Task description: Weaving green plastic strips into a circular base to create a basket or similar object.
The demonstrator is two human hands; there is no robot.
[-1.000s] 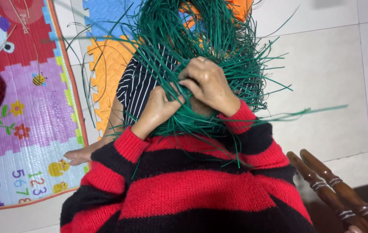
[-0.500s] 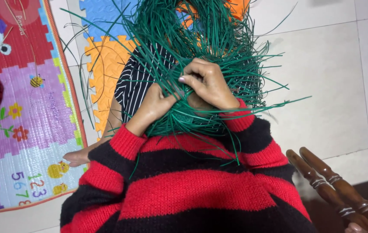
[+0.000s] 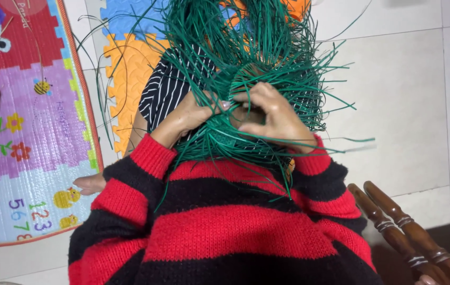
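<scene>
Both hands were clamped on green cords: the left hand (image 3: 190,116) pinched a bunch, the right hand (image 3: 275,117) curled its fingers around others. Between them sat the woven piece (image 3: 219,145), on the lap. Judging by the many loose cords (image 3: 246,47) fanning toward 12 o'clock, most weaving remained.

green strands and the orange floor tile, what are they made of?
Green strands: probably plastic cord, smooth with a slight sheen, springy enough to hold stiff curves.
Orange floor tile: likely soft foam, matte, embossed texture, jigsaw-toothed edges.
</scene>
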